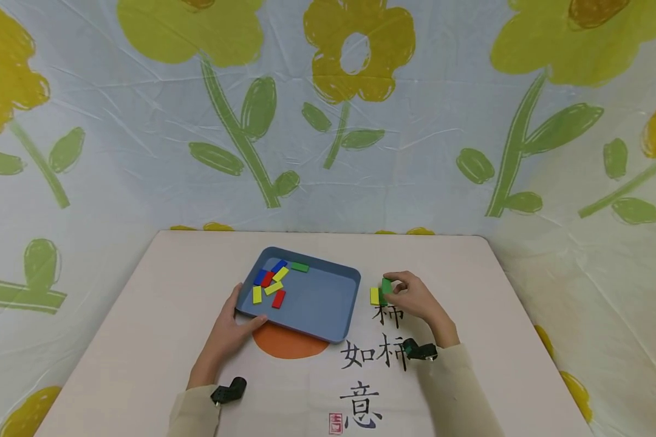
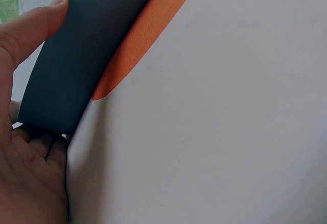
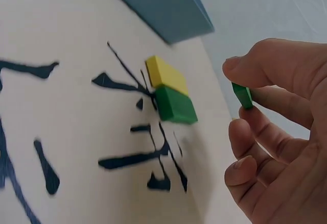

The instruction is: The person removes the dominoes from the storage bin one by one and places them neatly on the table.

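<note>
My left hand (image 1: 231, 334) grips the left front corner of a blue-grey tray (image 1: 314, 306), thumb on the rim and fingers curled beneath the corner in the left wrist view. Inside, several flat rectangular blocks lie mostly toward the left: blue, yellow (image 1: 257, 295), red (image 1: 279, 299), and one green block (image 1: 300, 267) near the back wall. To the right of the tray, my right hand (image 1: 415, 298) pinches a green block (image 3: 242, 95) between thumb and fingertips, raised over the table. Below it, a yellow block (image 3: 167, 75) and another green block (image 3: 176, 105) sit side by side.
A pale cloth with black brushed characters (image 1: 361, 406), a red seal mark (image 1: 336, 423) and an orange disc (image 1: 290, 343) covers the table (image 1: 142, 340). The tray partly covers the disc. A flower-printed curtain (image 1: 328, 182) surrounds the back and sides.
</note>
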{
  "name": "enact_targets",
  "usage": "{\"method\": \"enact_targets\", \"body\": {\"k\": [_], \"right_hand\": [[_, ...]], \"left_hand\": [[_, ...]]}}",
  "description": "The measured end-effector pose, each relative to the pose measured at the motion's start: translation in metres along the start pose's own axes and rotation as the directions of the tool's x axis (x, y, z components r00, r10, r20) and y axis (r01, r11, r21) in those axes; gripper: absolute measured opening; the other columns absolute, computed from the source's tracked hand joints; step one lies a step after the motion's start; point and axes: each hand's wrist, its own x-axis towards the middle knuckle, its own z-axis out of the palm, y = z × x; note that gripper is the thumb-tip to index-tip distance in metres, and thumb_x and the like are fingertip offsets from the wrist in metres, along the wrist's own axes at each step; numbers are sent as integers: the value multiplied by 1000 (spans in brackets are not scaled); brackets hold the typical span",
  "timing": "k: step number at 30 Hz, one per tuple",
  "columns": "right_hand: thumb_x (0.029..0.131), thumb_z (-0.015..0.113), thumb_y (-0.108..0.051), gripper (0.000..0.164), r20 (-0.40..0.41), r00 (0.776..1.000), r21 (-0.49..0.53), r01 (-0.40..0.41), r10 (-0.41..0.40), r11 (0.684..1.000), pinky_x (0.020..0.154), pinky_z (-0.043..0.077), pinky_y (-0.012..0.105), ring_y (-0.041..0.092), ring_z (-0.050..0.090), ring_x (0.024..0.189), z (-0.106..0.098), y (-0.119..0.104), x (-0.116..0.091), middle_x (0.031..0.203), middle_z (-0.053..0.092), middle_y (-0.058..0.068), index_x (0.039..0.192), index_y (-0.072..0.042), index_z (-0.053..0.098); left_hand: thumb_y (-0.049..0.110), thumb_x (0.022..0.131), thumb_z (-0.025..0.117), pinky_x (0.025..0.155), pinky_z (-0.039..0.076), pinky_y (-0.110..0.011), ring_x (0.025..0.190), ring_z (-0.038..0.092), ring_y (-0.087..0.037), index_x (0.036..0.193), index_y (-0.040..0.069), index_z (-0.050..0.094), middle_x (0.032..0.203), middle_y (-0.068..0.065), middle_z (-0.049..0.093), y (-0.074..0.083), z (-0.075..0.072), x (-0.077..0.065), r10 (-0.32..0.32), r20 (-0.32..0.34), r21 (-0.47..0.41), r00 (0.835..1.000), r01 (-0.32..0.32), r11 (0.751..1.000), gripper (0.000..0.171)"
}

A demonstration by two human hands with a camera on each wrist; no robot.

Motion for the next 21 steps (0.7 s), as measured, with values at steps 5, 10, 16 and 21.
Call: {"method": "enact_targets", "body": {"k": [5,10,16,21], "right_hand": [[90,78,-11,51,-18,1000,-51,-22,21,998,69,52,32,28,61,99,-4,10,-4,135,58,25,138,1,65],[88,80,-9,51,-12,1000,-74,-10,9,997,71,52,31,26,62,97,-7,16,-6,133,59,25,136,2,66],[86,80,-2,50,13,1000,-82,19,-18,996,67,49,28,23,59,90,-7,22,-4,123,60,26,133,6,66],[85,80,-1,51,25,999,-84,31,-29,996,68,48,26,20,58,88,-4,29,-2,122,61,26,134,8,65]], "left_hand": [[55,88,80,129,16,-65,163,8,-40,170,21,3,177,-13,8,1,0,0,-7,1,-7,1000,7,1000,118],[56,88,79,128,16,-66,163,8,-40,170,21,3,177,-13,8,1,0,-1,-9,0,-8,1000,9,1000,117],[56,88,79,128,16,-66,163,8,-40,170,22,3,177,-13,8,2,0,-2,-16,0,-7,1000,16,1000,117],[56,88,80,128,16,-66,163,8,-40,170,21,3,177,-13,8,2,0,-2,-18,-1,-11,1000,18,1000,117]]}}
